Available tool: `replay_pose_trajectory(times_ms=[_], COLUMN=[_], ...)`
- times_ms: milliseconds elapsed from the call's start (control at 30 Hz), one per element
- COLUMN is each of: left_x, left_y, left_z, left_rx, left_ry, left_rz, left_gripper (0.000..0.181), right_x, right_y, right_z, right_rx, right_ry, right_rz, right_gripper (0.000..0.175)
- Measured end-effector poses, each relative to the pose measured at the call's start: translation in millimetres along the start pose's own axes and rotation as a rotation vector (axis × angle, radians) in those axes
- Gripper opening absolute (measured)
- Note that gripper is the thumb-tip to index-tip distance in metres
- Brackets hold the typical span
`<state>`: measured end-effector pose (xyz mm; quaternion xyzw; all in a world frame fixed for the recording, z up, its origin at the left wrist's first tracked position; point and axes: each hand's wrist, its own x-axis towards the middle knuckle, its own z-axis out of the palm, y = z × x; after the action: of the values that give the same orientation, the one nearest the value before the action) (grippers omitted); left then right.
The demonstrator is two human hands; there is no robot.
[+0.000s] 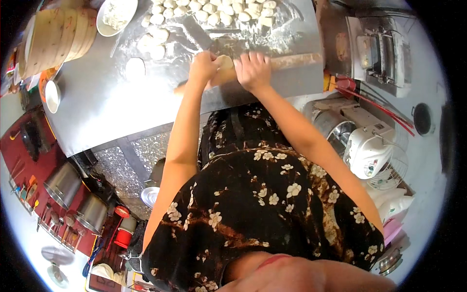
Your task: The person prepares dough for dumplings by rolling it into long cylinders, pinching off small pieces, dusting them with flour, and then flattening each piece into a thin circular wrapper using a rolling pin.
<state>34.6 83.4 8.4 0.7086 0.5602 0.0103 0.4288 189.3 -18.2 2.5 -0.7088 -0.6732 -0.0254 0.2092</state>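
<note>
A small round of dough (225, 62) lies by the wooden rolling pin (296, 61), its near edge meeting the pin. The fingers of my left hand (205, 67) pinch the left side of that dough. Across the pin rests my right hand (254, 72), palm down with its fingers curled over the wood. To the left, a flat dough disc (135, 69) lies on the metal table (157, 98). Behind it sit several dough lumps (157, 52) in a small group. Many more floured dough pieces (226, 18) are spread along the far side.
A bowl of pale filling (116, 16) stands at the far left, beside stacked bamboo steamers (60, 40). A small white bowl (53, 96) is near the left edge. Right of the table are a dough-rolling machine (381, 56) and a stand mixer (368, 149).
</note>
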Motion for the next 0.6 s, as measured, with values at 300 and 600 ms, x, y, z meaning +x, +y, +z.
replay_pose_trajectory(times_ms=[300,600], left_x=[3,-6], left_y=[-8,-33], left_z=[-5,0], left_rx=[-0.037,-0.138], left_ry=[-0.013,0.03], left_rz=[0.032,0.065], left_gripper=[0.032,0.025], right_x=[11,-3], right_y=[-3,-9], right_z=[4,2], right_rx=[-0.033,0.007], right_ry=[-0.241,-0.165], right_rz=[0.062,0.057], right_gripper=[0.033,0.028])
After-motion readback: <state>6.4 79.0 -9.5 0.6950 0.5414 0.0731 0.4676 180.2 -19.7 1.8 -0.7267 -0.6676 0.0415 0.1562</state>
